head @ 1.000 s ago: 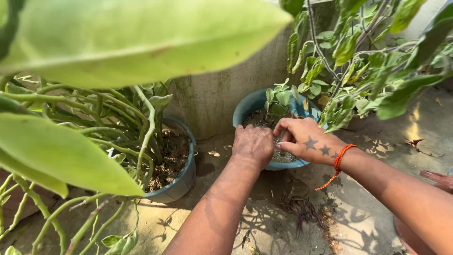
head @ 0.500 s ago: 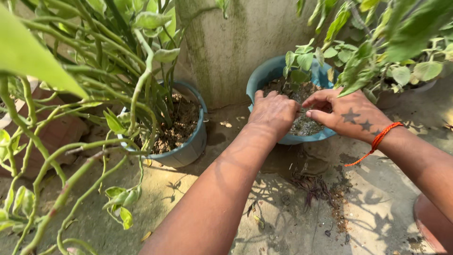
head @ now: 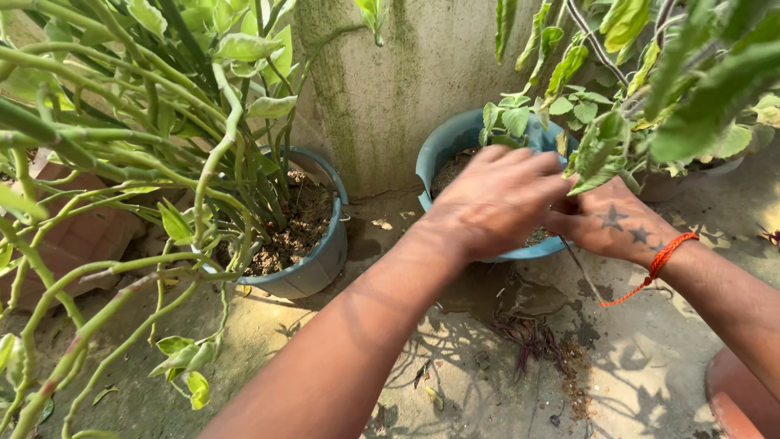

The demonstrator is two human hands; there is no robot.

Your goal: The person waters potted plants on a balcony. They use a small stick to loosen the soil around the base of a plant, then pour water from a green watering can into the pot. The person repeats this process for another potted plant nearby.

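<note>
A blue round pot [head: 439, 150] with dark soil and a small leafy plant [head: 512, 118] stands against a concrete wall. My left hand [head: 496, 199] hovers over its near rim, blurred by motion, with the fingers stretched toward the right; its palm is hidden. My right hand [head: 609, 223], with star tattoos and an orange thread bracelet [head: 662, 256], sits at the pot's right rim, its fingertips hidden behind the left hand and leaves. A thin stem [head: 573, 262] hangs down below the right hand.
A second blue pot [head: 317, 268] with long green stems [head: 162, 122] stands to the left. A leafy bush [head: 674, 73] overhangs the right side. Pulled plant debris [head: 528, 333] lies on the concrete floor. A terracotta pot rim [head: 731, 398] shows at the bottom right.
My left hand has lifted and swung right across the pot, now covering the right hand's fingers. The right hand has drawn back slightly to the rim with a thin stem trailing.
</note>
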